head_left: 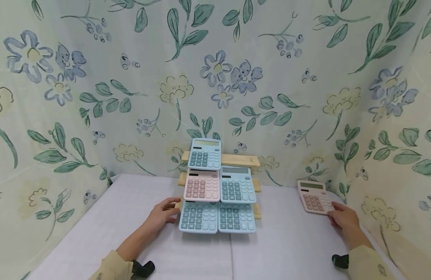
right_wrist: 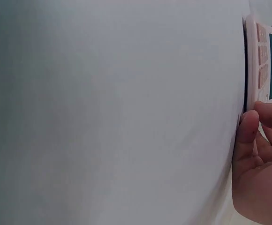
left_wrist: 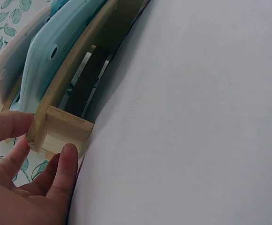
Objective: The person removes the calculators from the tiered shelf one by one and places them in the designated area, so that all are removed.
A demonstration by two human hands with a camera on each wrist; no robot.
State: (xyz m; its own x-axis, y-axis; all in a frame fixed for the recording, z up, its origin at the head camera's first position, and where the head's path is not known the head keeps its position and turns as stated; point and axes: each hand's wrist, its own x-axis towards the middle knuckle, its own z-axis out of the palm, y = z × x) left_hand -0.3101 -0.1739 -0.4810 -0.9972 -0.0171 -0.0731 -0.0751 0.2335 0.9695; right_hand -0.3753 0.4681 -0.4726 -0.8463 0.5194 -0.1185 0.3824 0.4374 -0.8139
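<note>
A wooden rack (head_left: 240, 160) with three tiers of slats holds several calculators. On its top tier is one blue calculator (head_left: 205, 154); the middle tier has a pink calculator (head_left: 202, 186) beside a blue one (head_left: 238, 185). Two more blue calculators (head_left: 198, 217) sit side by side at the bottom. My left hand (head_left: 163, 214) grips the rack's lower left end, index finger at the slat tip and thumb by the end block (left_wrist: 68, 129). At the far right, my right hand (head_left: 345, 218) pinches another pink calculator (head_left: 313, 197) by its lower right corner, thumb and fingertips at the edge.
A white cloth (head_left: 282, 249) covers the table, with a seam running forward from below the rack. Floral curtains (head_left: 236, 58) hang behind and on both sides, the right one close to my right arm. Dark straps (head_left: 143, 269) circle my wrists.
</note>
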